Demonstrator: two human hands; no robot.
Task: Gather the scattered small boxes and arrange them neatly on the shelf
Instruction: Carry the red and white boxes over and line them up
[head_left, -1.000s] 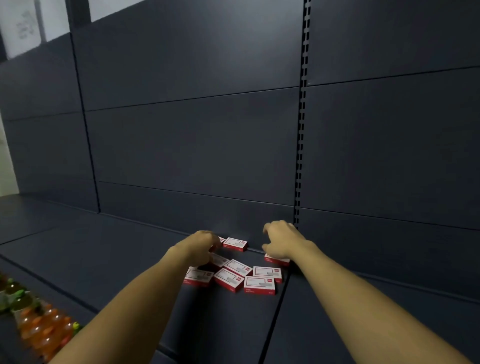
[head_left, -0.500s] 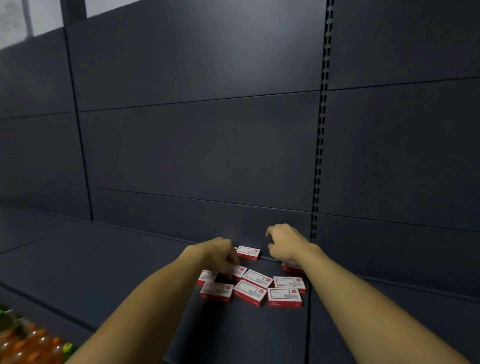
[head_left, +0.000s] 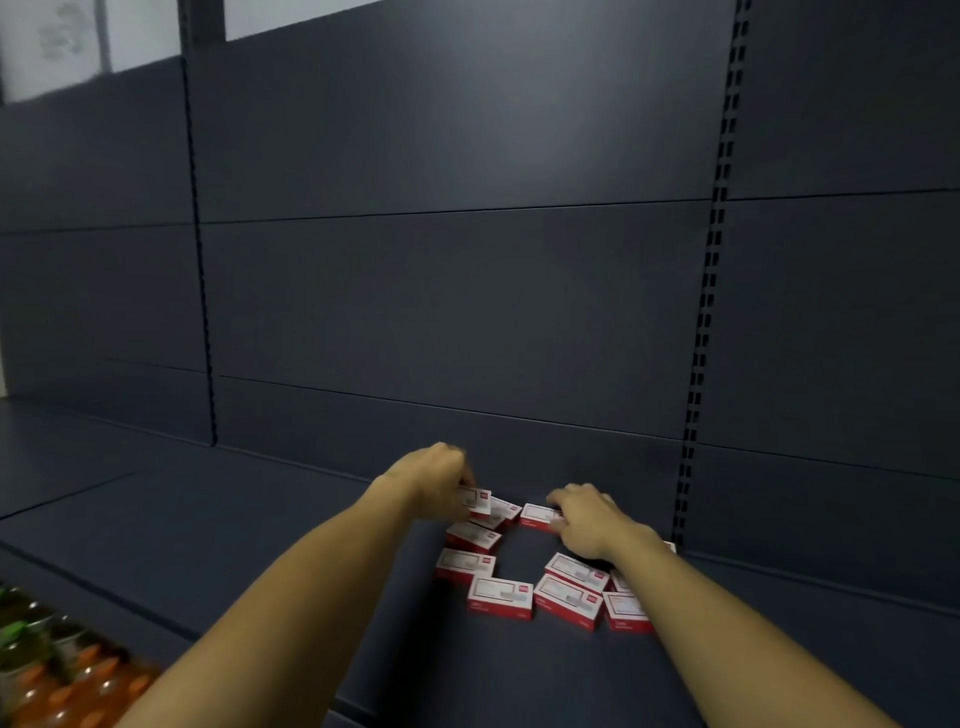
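Small boxes (head_left: 500, 598) lie loose on the shelf (head_left: 260, 519), clustered near its back edge by the slotted upright. Left hand (head_left: 441, 480) pinches one box w/ curled fingers; right hand (head_left: 584, 517) rests fingers on another, grip unclear. Boxes look light, stiff cardboard, prob. slide easily: pinch across short sides.
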